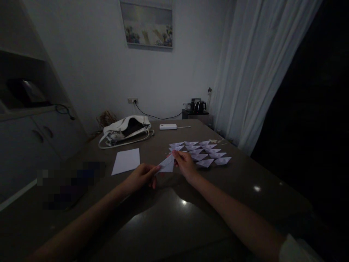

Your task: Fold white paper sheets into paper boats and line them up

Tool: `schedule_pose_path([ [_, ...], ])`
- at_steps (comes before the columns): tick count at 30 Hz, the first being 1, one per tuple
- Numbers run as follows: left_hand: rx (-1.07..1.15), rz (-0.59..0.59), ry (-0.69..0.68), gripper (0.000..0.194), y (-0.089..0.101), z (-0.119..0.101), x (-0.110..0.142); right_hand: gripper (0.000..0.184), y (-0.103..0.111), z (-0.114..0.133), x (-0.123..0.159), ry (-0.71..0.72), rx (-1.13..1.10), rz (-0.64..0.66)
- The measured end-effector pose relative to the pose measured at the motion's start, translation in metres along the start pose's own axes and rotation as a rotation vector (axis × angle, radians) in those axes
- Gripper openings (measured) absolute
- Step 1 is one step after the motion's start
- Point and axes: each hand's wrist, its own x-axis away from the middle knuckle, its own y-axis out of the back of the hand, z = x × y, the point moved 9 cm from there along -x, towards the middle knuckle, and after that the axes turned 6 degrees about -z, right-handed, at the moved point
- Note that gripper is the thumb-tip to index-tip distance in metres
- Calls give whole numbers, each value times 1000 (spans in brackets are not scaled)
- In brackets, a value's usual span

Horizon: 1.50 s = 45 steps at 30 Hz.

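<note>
Between my two hands is a folded piece of white paper, held above the table. My left hand pinches its left end, fingers closed. The fingers of my right hand are closed on its upper right corner. Just beyond and to the right of my right hand, several white folded paper boats stand in rows on the table; my hand hides part of the nearest ones. A flat stack of white paper sheets lies to the left, beyond my left hand.
The dark glossy table runs back to the wall. On it are a white handbag at the back left, a white power bank with a short cable, and small pale bits behind the boats. A curtain hangs at the right.
</note>
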Motion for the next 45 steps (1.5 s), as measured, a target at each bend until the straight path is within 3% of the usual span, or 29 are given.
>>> schedule_pose_path([
  [7,-70,-68,-83,50,7,-6,0,54,1,0,0,-27,-38,17],
  [10,-124,-98,-99,51,12,-7,0,54,-1,-9,0,-114,-120,44],
  [15,-18,-132,-97,57,17,-6,-1,52,1,-16,-1,-166,-214,37],
  [22,190,-74,5,57,13,9,-4,51,-1,-15,-1,-163,-209,34],
  [30,119,13,-34,48,6,10,-6,52,1,-15,-1,-172,-151,43],
  [38,39,13,-103,48,6,-11,-1,52,1,-12,1,-168,-134,39],
  [45,-44,-48,-96,49,12,-5,-3,51,-1,-18,0,-198,-146,40],
])
